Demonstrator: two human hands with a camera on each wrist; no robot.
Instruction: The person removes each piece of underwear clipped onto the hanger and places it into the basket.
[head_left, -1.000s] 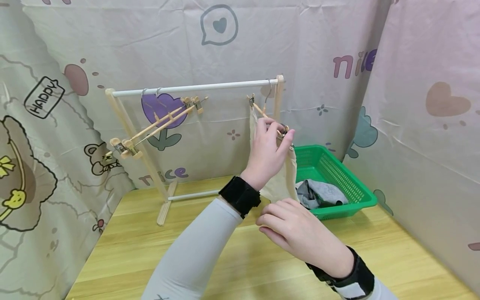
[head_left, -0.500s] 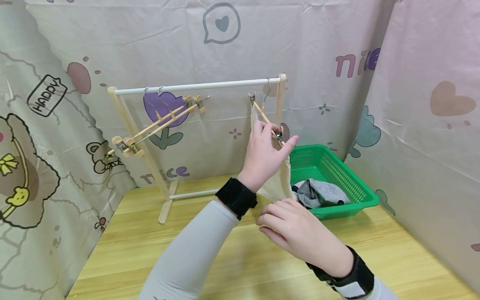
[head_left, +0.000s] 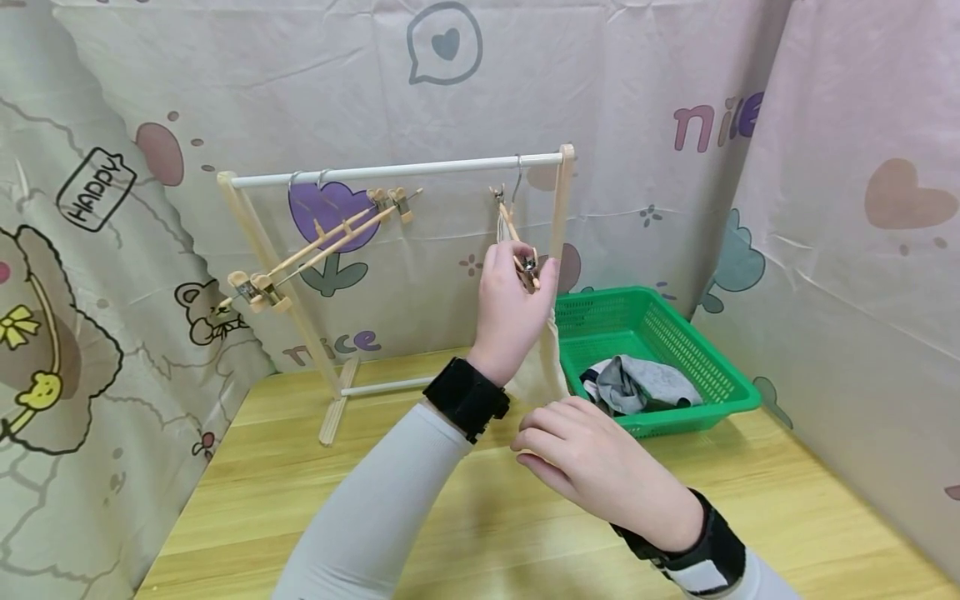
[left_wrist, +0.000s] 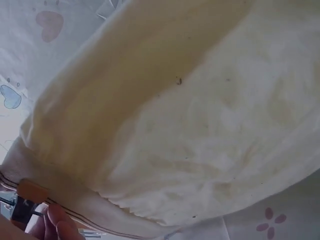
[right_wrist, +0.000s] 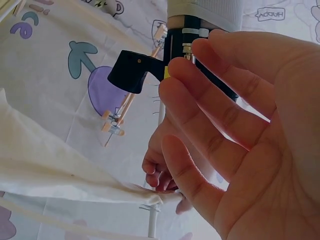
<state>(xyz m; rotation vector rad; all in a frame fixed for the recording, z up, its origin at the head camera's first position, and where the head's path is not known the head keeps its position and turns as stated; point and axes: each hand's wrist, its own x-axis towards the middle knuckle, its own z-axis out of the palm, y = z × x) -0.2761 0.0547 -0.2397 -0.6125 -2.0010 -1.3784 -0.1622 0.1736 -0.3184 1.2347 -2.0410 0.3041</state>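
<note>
Patterned cloth walls closed in the wooden surface [head_left: 315,500] on three sides. At its back stood a small wooden drying rack [head_left: 247,242] with a white rail across the top. Two empty wooden clip hangers [head_left: 322,242] hung together near the rail's left end. A green basket [head_left: 712,392] sat on the surface to the right of the rack, with grey clothing [head_left: 645,383] lying in it.

Cream cloth [head_left: 542,371] hung from a third clip hanger [head_left: 517,237], hooked on the rail close to the right post. That hanger's bar ran almost end-on toward the camera, so its long axis pointed from the rail out toward the person, and the cloth dropped straight down below it. The left hand [head_left: 513,312] was raised at the hanger's near end, its grip pinched round the clip there, right above the cloth. The right hand [head_left: 600,467] hovered lower and nearer the person, just below the cloth's bottom edge, fingers loosely bent and holding nothing. Only the left hand was on the hanger. The basket stood just right of the cloth, and nothing lay between the hands and it.
</note>
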